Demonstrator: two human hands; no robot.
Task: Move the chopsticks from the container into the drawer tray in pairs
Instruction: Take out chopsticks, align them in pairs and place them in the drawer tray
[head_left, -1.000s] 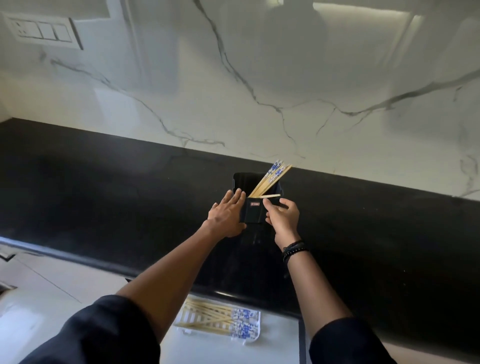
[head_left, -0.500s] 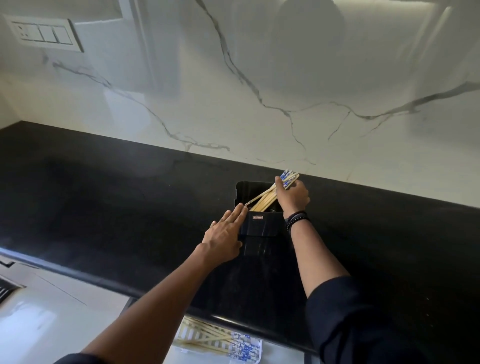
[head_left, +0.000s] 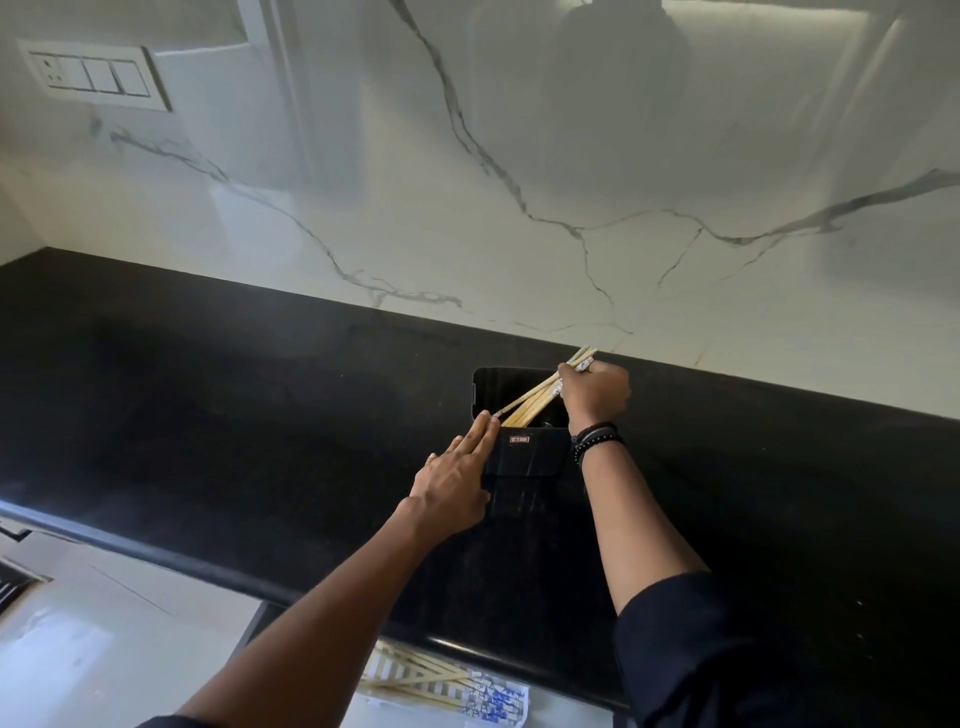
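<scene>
A black container (head_left: 524, 453) stands on the black counter near the marble wall. Several bamboo chopsticks (head_left: 535, 403) with blue-and-white tops lean out of it to the right. My right hand (head_left: 595, 395) is closed around their patterned top ends at the container's right rim. My left hand (head_left: 457, 483) lies flat against the container's left side, fingers straight. Below the counter edge, the white drawer tray (head_left: 517, 707) holds several more chopsticks (head_left: 431, 683) lying flat; my left arm hides part of it.
The black countertop (head_left: 218, 415) stretches wide on both sides, its rounded front edge running across the lower view. A white marble backsplash (head_left: 519, 156) rises behind, with a switch panel (head_left: 93, 75) at the upper left. A white drawer front sits at the lower left.
My right hand has moved from the container's front rim up to the chopsticks' top ends and closed on them. My left hand has stayed against the container's left side.
</scene>
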